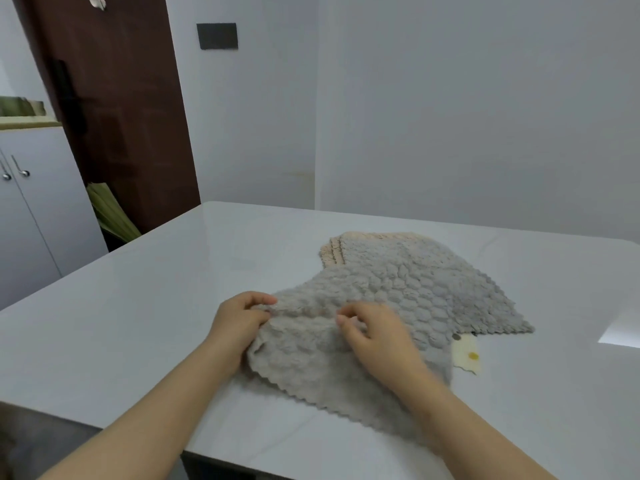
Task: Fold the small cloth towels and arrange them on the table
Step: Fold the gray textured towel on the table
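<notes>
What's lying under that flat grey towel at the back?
Peach towel edges peek out beneath the grey towel at its far left corner; the rest is covered, so their number is unclear.

Left hand (239,322) and right hand (375,336) both pinch the bunched near edge of a grey towel (398,299) on the white table (138,323), grey towel overlapping a beige towel (334,249) behind it, cream tag (467,355) at its right.
</notes>
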`<state>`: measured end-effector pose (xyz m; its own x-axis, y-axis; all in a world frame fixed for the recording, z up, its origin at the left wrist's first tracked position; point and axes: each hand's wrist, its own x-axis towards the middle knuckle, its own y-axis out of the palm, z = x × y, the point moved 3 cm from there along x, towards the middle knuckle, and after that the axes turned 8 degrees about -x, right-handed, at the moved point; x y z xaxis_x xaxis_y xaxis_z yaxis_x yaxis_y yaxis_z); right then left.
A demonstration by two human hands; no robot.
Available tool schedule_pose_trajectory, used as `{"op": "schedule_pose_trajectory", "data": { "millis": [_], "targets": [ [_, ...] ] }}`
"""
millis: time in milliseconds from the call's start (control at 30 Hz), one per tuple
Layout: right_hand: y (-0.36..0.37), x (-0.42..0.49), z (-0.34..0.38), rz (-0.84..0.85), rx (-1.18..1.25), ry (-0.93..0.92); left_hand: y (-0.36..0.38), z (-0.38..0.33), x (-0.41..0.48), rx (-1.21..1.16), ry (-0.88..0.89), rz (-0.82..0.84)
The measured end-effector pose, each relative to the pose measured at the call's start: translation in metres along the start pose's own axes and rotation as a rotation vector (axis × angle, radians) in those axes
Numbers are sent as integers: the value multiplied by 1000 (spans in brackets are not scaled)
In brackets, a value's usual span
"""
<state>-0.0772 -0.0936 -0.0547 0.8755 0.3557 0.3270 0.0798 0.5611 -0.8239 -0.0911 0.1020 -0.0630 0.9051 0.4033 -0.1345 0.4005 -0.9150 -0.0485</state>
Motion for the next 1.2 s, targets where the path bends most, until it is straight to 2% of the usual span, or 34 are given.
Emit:
{"op": "schedule_pose_trajectory", "data": {
  "millis": [100, 267, 300, 367, 433, 500, 633, 733, 833, 900, 967, 1200],
  "targets": [
    [0, 0, -18, 24, -177, 150, -32, -2, -5, 155, -2, -36],
    [12, -2, -18, 56, -235, 228, -71, -6, -17, 524, -204, 181],
    [15, 0, -17, 60, -231, 234, -72, -7, -16, 622, -199, 188],
    [17, 2, -15, 22, -228, 249, -64, -9, -6, 774, -69, 130],
    [17, 5, -17, -59, -249, 279, -45, -6, 8, 736, 32, 87],
    [17, 9, -22, -97, -291, 336, -27, 0, 24, 638, 52, 64],
    [21, 18, -35, -27, -356, 426, -6, 5, 49, 665, 97, 85],
    [27, 26, -39, 43, -410, 406, 2, 10, 52, 784, 232, 120],
    [29, 37, -44, 93, -462, 333, -4, 14, 54, 794, 365, -74],
    [29, 48, -49, 127, -476, 295, -8, 13, 58, 730, 393, -180],
    [31, 62, -56, 147, -495, 277, -5, 13, 66, 755, 415, -210],
    [36, 106, -81, 154, -487, 253, 16, 14, 111, 958, 370, -153]
  ]
}}
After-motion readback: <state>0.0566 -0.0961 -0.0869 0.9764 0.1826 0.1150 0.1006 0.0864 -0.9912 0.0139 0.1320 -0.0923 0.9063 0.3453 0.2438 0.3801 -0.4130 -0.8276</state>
